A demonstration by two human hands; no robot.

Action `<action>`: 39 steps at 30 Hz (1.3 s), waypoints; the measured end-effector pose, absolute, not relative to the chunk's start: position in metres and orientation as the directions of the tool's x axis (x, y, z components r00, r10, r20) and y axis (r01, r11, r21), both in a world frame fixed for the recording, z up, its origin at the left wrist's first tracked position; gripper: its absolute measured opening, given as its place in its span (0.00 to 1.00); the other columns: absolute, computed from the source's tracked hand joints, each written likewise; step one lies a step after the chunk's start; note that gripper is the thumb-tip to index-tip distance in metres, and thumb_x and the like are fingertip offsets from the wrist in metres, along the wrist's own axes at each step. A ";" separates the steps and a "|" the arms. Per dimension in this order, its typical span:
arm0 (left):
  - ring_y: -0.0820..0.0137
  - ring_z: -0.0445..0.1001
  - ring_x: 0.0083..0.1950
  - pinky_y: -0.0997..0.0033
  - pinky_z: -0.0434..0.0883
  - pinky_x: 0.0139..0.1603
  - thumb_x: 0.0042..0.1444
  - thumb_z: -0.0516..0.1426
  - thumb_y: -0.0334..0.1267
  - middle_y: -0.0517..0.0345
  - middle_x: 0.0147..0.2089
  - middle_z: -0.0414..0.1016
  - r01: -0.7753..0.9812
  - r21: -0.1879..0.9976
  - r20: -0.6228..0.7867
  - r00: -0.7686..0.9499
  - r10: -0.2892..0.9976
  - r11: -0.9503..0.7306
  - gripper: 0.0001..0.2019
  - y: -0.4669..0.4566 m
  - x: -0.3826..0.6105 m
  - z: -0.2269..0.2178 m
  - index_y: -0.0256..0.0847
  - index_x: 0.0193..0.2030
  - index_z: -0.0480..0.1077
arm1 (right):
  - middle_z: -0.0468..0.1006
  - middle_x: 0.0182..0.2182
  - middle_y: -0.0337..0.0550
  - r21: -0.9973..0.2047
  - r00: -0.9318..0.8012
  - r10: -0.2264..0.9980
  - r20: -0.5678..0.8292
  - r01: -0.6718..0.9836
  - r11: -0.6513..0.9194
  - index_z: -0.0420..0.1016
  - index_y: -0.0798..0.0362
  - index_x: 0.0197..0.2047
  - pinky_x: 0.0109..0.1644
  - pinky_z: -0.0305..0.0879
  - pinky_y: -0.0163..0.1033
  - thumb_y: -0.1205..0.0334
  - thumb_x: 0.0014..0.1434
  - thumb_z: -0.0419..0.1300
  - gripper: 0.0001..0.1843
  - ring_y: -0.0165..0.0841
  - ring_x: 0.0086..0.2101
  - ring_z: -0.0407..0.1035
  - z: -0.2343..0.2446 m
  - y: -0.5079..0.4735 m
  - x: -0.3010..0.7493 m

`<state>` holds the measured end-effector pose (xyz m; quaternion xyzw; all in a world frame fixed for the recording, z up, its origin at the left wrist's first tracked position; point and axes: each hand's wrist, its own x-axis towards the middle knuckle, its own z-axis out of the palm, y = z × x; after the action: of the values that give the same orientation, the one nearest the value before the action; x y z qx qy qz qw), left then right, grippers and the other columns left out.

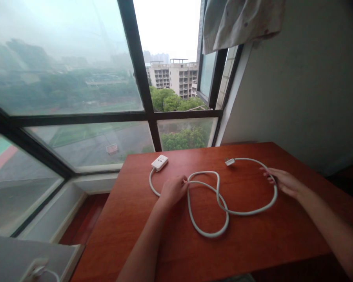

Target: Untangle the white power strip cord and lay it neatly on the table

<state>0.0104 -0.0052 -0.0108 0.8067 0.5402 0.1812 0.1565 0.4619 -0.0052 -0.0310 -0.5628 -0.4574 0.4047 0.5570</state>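
A white extension cord (220, 201) lies in loose loops on the reddish-brown wooden table (247, 243). Its small white socket block (159, 162) sits near the table's far left edge, and its plug (230, 161) lies toward the far right. My left hand (173, 190) is closed around the cable just behind the socket block. My right hand (282, 182) rests on the cable's right-hand bend, fingers curled over it.
A large window with dark frames (141, 78) stands behind the table, looking out on buildings and trees. A grey wall (306, 86) rises on the right, with cloth (241, 19) hanging above. A white socket with a cable (37, 270) shows at the lower left.
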 end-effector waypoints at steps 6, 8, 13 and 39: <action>0.65 0.77 0.38 0.70 0.67 0.38 0.60 0.53 0.41 0.54 0.40 0.80 0.821 0.445 0.111 0.345 0.932 -0.357 0.10 -0.005 0.010 -0.011 0.44 0.44 0.72 | 0.79 0.30 0.54 -0.768 0.342 0.939 -0.033 0.593 -0.243 0.78 0.53 0.26 0.41 0.68 0.49 0.62 0.50 0.60 0.06 0.44 0.33 0.73 -0.044 0.014 0.468; 0.65 0.77 0.39 0.71 0.67 0.38 0.60 0.53 0.42 0.54 0.40 0.80 0.821 0.448 0.100 0.348 0.932 -0.355 0.10 -0.005 0.009 -0.011 0.44 0.44 0.72 | 0.79 0.36 0.57 -0.593 0.323 0.942 0.090 0.777 -0.210 0.78 0.55 0.30 0.48 0.66 0.51 0.62 0.49 0.60 0.07 0.48 0.39 0.73 -0.039 0.015 0.454; 0.65 0.76 0.37 0.71 0.65 0.35 0.60 0.53 0.45 0.52 0.38 0.80 0.841 0.424 0.072 0.338 0.938 -0.335 0.11 -0.006 0.009 -0.009 0.43 0.41 0.73 | 0.77 0.44 0.54 -0.542 0.009 0.975 0.222 0.832 0.115 0.76 0.54 0.41 0.55 0.62 0.51 0.55 0.59 0.53 0.15 0.45 0.46 0.70 -0.026 -0.022 0.367; 0.78 0.56 0.25 0.77 0.53 0.24 0.57 0.55 0.51 0.63 0.23 0.60 0.220 0.942 0.141 0.420 0.897 -0.251 0.19 -0.016 -0.007 0.037 0.34 0.37 0.75 | 0.75 0.40 0.45 -0.985 0.037 0.999 -0.034 -0.172 -0.027 0.76 0.54 0.36 0.22 0.56 0.29 0.50 0.53 0.65 0.15 0.24 0.25 0.61 0.055 -0.034 0.294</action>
<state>-0.0071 -0.0165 0.0370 0.7026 0.3975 0.3635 0.4651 0.2940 -0.0341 0.0547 -0.4726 -0.4373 0.5388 0.5432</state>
